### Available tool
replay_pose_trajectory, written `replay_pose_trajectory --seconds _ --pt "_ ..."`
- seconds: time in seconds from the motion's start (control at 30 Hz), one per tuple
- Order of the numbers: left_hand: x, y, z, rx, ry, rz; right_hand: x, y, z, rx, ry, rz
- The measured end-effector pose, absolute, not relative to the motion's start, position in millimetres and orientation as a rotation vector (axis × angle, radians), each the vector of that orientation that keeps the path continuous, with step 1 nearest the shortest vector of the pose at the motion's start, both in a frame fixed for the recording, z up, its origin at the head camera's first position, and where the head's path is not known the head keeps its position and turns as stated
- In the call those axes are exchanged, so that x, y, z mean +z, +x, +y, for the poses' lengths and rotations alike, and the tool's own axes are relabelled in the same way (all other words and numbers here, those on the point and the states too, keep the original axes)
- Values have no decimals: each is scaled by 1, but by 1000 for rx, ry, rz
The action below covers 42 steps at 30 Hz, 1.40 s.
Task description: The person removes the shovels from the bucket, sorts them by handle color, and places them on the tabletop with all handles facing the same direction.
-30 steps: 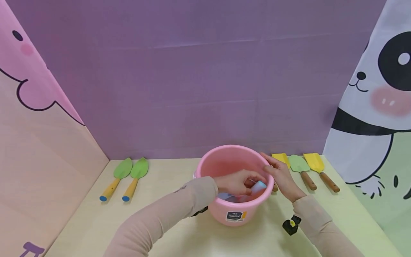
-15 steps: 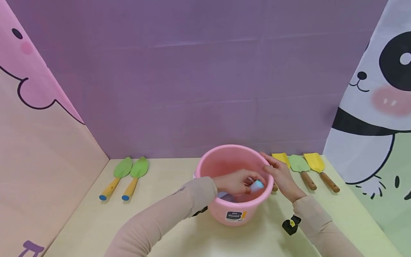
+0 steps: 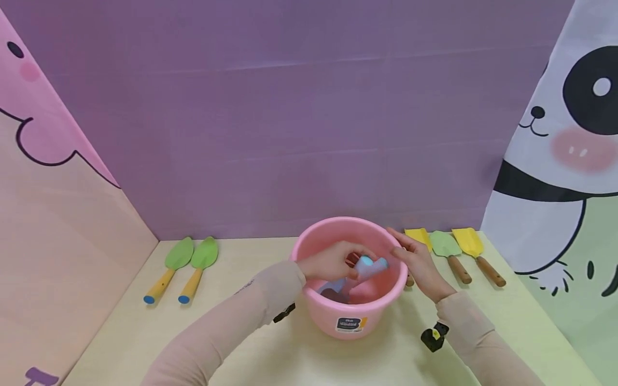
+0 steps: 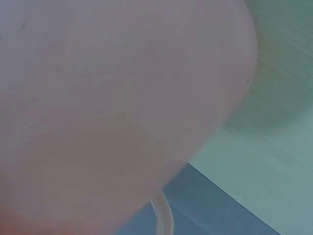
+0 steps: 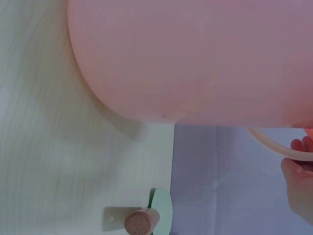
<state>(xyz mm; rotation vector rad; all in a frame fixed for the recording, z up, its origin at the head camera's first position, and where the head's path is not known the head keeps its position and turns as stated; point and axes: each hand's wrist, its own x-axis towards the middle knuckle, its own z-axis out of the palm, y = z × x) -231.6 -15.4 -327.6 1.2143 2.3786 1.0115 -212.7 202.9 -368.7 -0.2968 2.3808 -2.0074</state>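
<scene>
A pink bucket (image 3: pixel 333 317) stands upright on the table. Inside its mouth, my left hand (image 3: pixel 333 261) grips a pale stick-like handle with a light-blue round end (image 3: pixel 367 261); the rest of it is hidden by the fingers. Beside this lies another pale bluish-pink handle (image 3: pixel 379 266), and bluish and dark pieces (image 3: pixel 333 294) sit lower in the bucket. My right hand (image 3: pixel 419 262) holds the rim on the right, thumb over the edge and fingers outside. The left wrist view is mostly filled by the bucket's wall (image 4: pixel 107 88).
Two green trowels with yellow handles (image 3: pixel 190 287) lie on the left of the table (image 3: pixel 241 343). To the right are yellow shovels (image 3: pixel 468 242) and a green trowel (image 3: pixel 445 244) with brown handles. One shovel is partly behind the right hand. A purple backdrop (image 3: pixel 309 134) rises behind.
My left hand has shifted left and a little up inside the bucket, with the blue-ended handle in its fingers. Another pale handle now shows. My right hand stays on the rim.
</scene>
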Motion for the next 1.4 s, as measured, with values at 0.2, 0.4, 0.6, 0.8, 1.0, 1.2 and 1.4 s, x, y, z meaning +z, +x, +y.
replay_pose_trajectory --seconds 0.2,0.4,0.6,0.8,1.0,1.2,1.4 --pt "-321 -234 -26 1103 1103 2420 -370 -212 205 -2010 -318 2390" --pt "-320 -235 -33 1130 1007 2456 -370 -212 205 -2015 -316 2382" --pt "-319 -238 -39 1146 996 2443 -370 -213 205 -2021 -314 2365" --pt "-314 -241 -43 1063 1080 2441 -369 -212 206 -2024 -313 2371" --pt "-309 -242 -48 873 1179 2470 -369 -212 205 -2025 -311 2369" --pt "-304 -242 -53 758 1193 2452 -368 -212 203 -2023 -311 2367" --pt "-298 -248 -56 558 1373 2488 -369 -212 204 -2018 -299 2373"
